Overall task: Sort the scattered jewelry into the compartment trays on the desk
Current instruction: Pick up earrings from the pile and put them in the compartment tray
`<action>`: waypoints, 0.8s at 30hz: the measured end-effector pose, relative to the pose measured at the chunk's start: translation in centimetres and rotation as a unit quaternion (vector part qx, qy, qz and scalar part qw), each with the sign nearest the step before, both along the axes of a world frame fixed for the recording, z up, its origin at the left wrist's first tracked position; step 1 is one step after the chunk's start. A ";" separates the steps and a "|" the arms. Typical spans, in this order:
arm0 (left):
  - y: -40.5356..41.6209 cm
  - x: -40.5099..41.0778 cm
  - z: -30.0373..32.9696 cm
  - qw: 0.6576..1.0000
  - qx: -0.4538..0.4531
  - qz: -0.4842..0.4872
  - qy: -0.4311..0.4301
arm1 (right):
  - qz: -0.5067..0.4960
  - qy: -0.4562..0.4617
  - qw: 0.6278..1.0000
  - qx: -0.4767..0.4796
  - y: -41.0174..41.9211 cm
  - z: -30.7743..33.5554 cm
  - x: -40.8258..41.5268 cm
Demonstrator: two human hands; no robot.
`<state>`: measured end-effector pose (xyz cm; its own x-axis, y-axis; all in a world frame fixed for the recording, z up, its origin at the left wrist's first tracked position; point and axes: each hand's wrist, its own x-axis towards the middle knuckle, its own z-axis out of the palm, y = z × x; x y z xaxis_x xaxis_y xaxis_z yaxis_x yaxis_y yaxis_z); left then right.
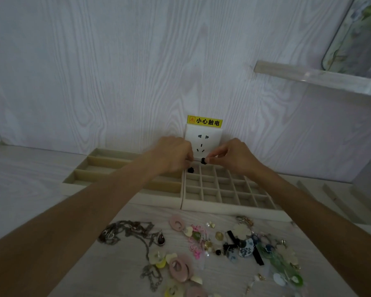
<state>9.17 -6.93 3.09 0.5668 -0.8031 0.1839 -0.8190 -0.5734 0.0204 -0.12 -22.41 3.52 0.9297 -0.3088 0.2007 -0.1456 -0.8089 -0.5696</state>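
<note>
Grid tray (227, 190): one black stud (190, 169) placed. Second stud (203, 161) pinched in right fingers (212, 156); left fingers (187, 158) curled, contents unclear. Pile (201, 249) nearer: unsorted.

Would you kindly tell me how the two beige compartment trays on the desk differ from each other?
The left beige tray has a few long, wide slots, while the right beige tray is a grid of many small square cells. A small black bead lies in the right tray's far-left corner cell; the left tray's visible slots look empty. Both are beige, shallow, and side by side against the wall.
</note>
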 end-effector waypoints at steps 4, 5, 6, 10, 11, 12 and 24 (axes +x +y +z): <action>-0.8 -0.2 0.8 0.998 0.027 -0.030 -0.040 | 0.010 0.008 0.999 -0.032 -0.1 -0.1 0.2; -0.9 -0.2 0.8 0.998 0.035 -0.039 -0.045 | 0.014 0.009 0.999 -0.034 -0.1 -0.1 0.3; -0.9 -0.1 0.7 0.997 0.044 -0.043 -0.044 | 0.017 0.011 0.999 -0.038 -0.1 -0.2 0.4; -1.3 -0.2 0.8 0.995 0.087 -0.038 -0.032 | 0.020 0.030 0.998 -0.051 0.0 -0.7 1.0; -1.6 -0.2 0.9 0.995 0.091 -0.034 -0.035 | 0.024 0.032 0.998 -0.053 0.1 -0.7 1.1; -1.9 -0.2 1.1 0.994 0.095 -0.031 -0.037 | 0.027 0.034 0.997 -0.057 0.2 -0.8 1.3; -2.2 0.3 1.5 0.994 0.105 -0.026 -0.024 | 0.011 0.074 0.987 -0.143 1.2 -0.9 2.0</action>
